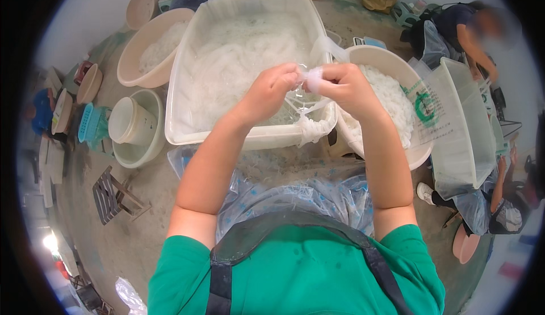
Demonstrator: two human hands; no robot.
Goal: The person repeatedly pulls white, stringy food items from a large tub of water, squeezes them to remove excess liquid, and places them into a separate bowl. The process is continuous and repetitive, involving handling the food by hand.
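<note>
My left hand (pixel 272 89) and my right hand (pixel 347 87) meet above the right front part of a large white plastic tub (pixel 238 138). Both pinch a piece of wet, whitish translucent material (pixel 314 78), which wraps round fingers of my right hand. What the material is, I cannot tell. Thin strands hang below it to a bunched white clump (pixel 316 129) on the tub's front right corner. Another strip (pixel 334 50) lies over the tub's right rim. Inside the tub, a cloudy white fibrous mass (pixel 247 65) lies in water.
A round basin (pixel 385 53) of white material stands at the right, beside a clear rectangular bin (pixel 455 123). At the left are a pinkish basin (pixel 123 63), a bucket (pixel 142 123) inside a green basin (pixel 159 144), and a slatted folding stool (pixel 108 195). Several people sit around.
</note>
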